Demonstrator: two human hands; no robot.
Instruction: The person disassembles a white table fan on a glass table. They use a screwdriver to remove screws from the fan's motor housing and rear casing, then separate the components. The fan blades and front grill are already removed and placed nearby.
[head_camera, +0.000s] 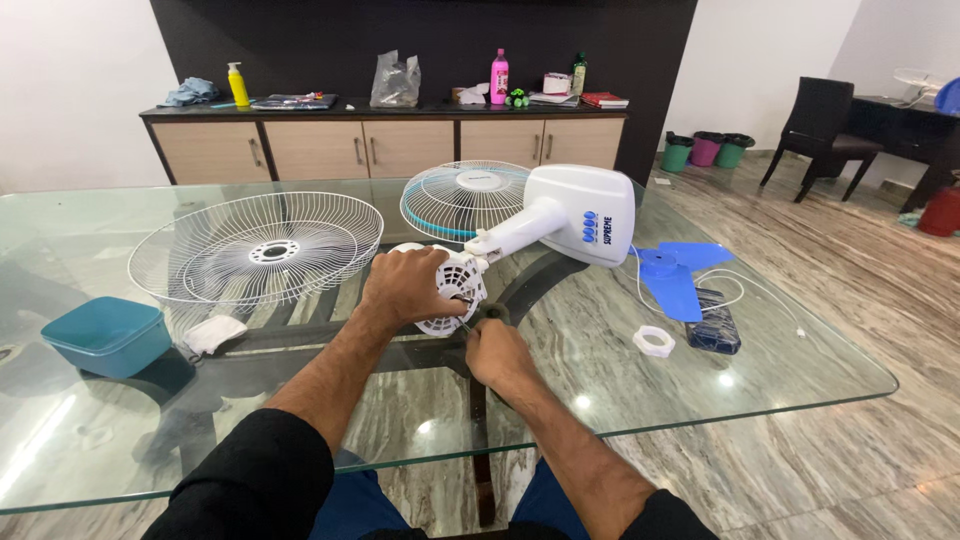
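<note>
Left hand (408, 285) clasped over the white fan motor (452, 290), right hand (497, 352) grip pinching a screwdriver (466, 325) (mostly hidden).

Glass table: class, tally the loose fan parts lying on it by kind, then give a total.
Wire guards: 2
Blue blade: 1
White nut: 1
Total: 4
</note>
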